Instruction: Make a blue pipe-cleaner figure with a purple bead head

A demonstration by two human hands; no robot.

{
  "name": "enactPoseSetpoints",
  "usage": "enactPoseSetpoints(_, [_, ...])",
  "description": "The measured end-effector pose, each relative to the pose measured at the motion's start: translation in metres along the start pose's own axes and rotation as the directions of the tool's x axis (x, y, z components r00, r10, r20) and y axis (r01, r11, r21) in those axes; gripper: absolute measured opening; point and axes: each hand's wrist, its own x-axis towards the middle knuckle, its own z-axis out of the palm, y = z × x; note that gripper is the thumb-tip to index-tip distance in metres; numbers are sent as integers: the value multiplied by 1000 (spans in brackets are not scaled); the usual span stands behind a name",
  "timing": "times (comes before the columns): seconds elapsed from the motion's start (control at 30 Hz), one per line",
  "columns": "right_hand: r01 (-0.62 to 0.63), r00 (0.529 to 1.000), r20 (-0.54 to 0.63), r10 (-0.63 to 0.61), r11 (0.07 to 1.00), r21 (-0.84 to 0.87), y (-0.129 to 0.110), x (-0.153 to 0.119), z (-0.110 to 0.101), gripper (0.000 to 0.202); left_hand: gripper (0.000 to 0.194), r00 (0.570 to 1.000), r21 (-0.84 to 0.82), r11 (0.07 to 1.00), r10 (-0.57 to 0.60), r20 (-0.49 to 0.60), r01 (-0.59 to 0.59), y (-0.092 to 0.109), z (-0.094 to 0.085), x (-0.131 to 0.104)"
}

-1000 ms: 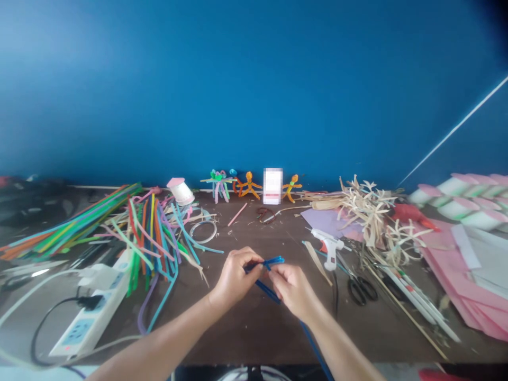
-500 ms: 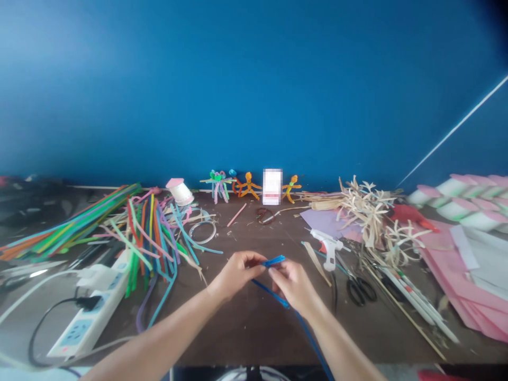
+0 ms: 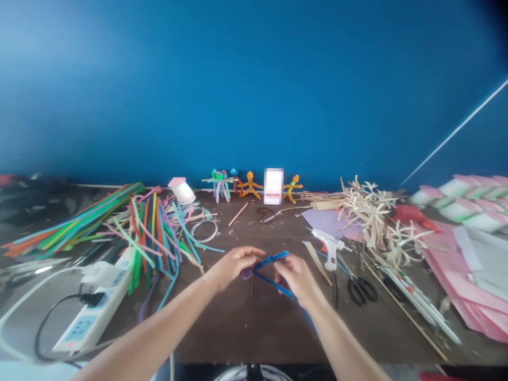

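Above the middle of the table, my left hand (image 3: 243, 260) is closed, its fingers pinching the near end of a bent blue pipe cleaner (image 3: 273, 284). A small purple round piece (image 3: 246, 273) shows below those fingers; how it joins the blue one is hidden. My right hand (image 3: 294, 272) is closed as well, thumb and fingers around the blue pipe cleaner's upper part. From the bend near my left fingers, one length runs up to my right fingertips. Another slants down under my right hand, and its tail passes along the right forearm.
Colourful pipe cleaners (image 3: 159, 233) and a power strip (image 3: 93, 312) lie at left. To the right are a glue gun (image 3: 329, 246), black-handled scissors (image 3: 362, 291), straw-like strips (image 3: 371, 211) and pink sheets (image 3: 456, 280). Small pipe-cleaner figures (image 3: 250, 185) stand by the blue wall.
My hands have moved slightly apart, opening the blue pipe cleaner into a wider bend. A purple round piece now shows under my left fingers. The view has shifted slightly.
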Motion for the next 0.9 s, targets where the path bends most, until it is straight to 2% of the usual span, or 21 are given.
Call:
enactPoseSetpoints(0.1, [-43,999,13,41,994,102,3,3,0,20,32,1000,-130,991,-2,-25,-1,-4,-5,3])
enactPoseSetpoints(0.17, [-66,998,32,62,986,153,7,4,0,20,36,999,-84,996,-14,-33,11,-4,-8,3])
enactPoseSetpoints(0.23, [-79,996,47,72,982,171,11,6,0,20,34,986,132,989,81,-143,-62,-2,-7,1])
enactPoseSetpoints(0.3, [-83,996,53,75,981,175,15,8,1,20,28,920,429,884,310,-239,-186,0,-2,-1])
enactPoseSetpoints(0.33, [-80,996,54,72,981,178,17,8,2,20,26,879,550,800,420,-227,-240,1,2,-2])
enactPoseSetpoints(0.37, [-76,996,55,67,980,184,18,9,3,21,25,858,625,728,483,-177,-281,1,7,-3])
enactPoseSetpoints(0.43, [-63,997,59,53,980,190,19,10,5,21,26,869,703,636,493,-53,-318,0,17,-2])
enactPoseSetpoints(0.53, [-41,999,40,35,987,155,18,9,7,21,26,896,802,531,444,11,-273,-5,27,4])
enactPoseSetpoints(0.67, [-1,1000,-18,1,1000,12,19,6,7,20,22,902,851,476,431,-5,-223,-10,30,11])
enactPoseSetpoints(0.77, [103,993,-33,-113,970,-221,21,3,4,17,19,895,875,446,444,-33,-189,-9,29,12])
enactPoseSetpoints(0.83, [191,976,-16,-219,881,-432,20,-1,2,14,17,886,900,404,461,-50,-160,-7,28,11])
enactPoseSetpoints(0.9, [247,951,10,-308,743,-621,18,-5,2,14,16,878,923,353,477,-36,-153,-6,27,10])
